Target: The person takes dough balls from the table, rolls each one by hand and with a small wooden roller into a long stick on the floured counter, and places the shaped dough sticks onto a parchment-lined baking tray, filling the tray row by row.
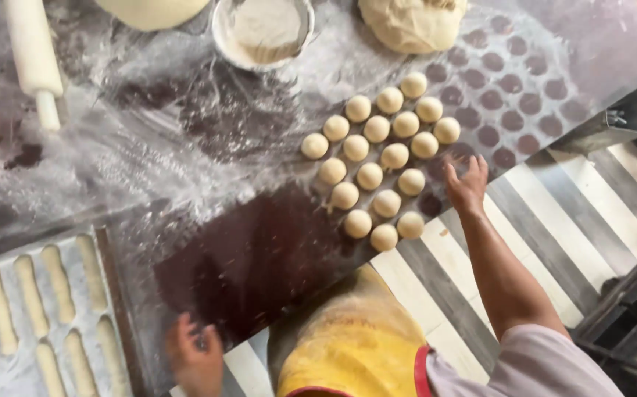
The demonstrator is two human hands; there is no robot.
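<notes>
So: floured dark table (252, 250) runs across the view, w/ a tray (109, 294) of long dough sticks at lower left. Dough balls (381, 151) sit in rows mid-table. Right hand (467, 184) lies flat, fingers spread, just right of the balls, nothing pinched. Left hand (195, 356) rests at the table's near edge by the tray, well apart from the balls; blurred, can't tell its grip.

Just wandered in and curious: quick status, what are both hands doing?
Right hand open, flat beside the dough balls. Left hand blurred at the table edge, near the tray of dough sticks. Nothing between.
</notes>
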